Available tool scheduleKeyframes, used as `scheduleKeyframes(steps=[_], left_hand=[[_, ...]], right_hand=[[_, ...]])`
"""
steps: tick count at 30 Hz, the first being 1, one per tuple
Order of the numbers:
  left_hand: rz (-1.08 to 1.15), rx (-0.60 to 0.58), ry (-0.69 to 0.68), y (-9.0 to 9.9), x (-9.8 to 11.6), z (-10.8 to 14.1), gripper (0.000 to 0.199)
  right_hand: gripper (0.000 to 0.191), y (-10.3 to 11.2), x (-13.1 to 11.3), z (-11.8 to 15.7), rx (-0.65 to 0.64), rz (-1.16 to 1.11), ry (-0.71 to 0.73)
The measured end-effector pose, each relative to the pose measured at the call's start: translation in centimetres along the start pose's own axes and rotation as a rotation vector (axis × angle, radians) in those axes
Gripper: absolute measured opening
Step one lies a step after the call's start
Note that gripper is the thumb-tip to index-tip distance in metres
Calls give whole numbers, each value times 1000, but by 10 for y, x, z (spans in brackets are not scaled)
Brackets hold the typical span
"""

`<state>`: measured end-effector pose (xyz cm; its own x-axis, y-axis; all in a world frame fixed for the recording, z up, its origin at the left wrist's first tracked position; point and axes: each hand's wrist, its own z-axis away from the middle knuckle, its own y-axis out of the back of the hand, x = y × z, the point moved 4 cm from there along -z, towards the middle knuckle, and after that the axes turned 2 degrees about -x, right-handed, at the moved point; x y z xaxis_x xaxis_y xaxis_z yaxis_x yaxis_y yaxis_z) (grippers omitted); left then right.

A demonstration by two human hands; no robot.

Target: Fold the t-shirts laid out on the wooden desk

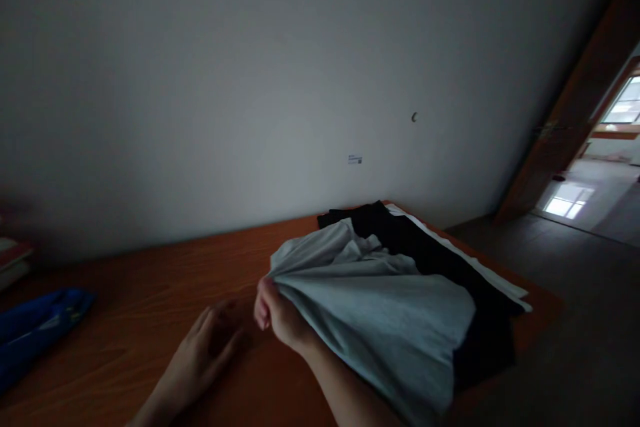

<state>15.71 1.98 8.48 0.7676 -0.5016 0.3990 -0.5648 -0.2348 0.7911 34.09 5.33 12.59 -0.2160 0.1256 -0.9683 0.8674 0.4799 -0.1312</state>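
A light grey garment (380, 307), perhaps a shirt, spreads in folds from the middle of the table to the right. My right hand (277, 313) is closed on its left edge and pulls the cloth into creases that fan out from the fist. My left hand (200, 353) hovers at or just over the wooden tabletop (145, 307), left of the garment, its fingers apart and curved with nothing in them. Beneath the grey cloth lie black fabric (415, 243) and a white cloth (465, 253) along the right side.
At the left edge of the table sits a shiny blue item (40, 327), possibly a bag. Behind it, partly cut off, is a red and white object (15, 260). A grey wall (225, 113) rises behind the table. A brown door (570, 107) stands open at the right.
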Motion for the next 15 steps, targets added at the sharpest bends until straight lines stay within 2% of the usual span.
scheduleKeyframes(steps=[2,3,4,5,6,7,8,10,12,13,14,15], left_hand=[[-17,8,-39,-1,-8,5,66],[-45,15,-48,-1,-13,7,65],[-82,13,-50,0,-18,9,61],[-120,3,-45,0,-21,11,54],[-151,-19,-37,1,-23,12,48],[-170,-43,-35,1,-23,13,43],[-179,-60,-31,1,-22,13,41],[-196,-48,21,4,-21,13,39],[-231,29,111,9,-24,13,38],[-251,83,167,12,-28,14,37],[-264,133,224,17,-34,15,36],[-262,179,281,21,-41,16,36]], right_hand=[[66,-41,3,14,-630,-78,-235],[66,-53,4,23,-874,-119,-330],[65,-59,4,30,-1041,-157,-386],[64,-61,3,34,-1126,-195,-403],[65,-58,1,34,-1105,-246,-381],[66,-52,-1,30,-994,-300,-335],[68,-42,-4,24,-811,-345,-273],[67,-8,-9,10,-271,-370,-133],[59,30,-13,7,256,-208,-9],[53,46,-15,8,452,-61,40],[44,59,-16,11,608,100,84],[35,69,-16,15,706,253,119]])
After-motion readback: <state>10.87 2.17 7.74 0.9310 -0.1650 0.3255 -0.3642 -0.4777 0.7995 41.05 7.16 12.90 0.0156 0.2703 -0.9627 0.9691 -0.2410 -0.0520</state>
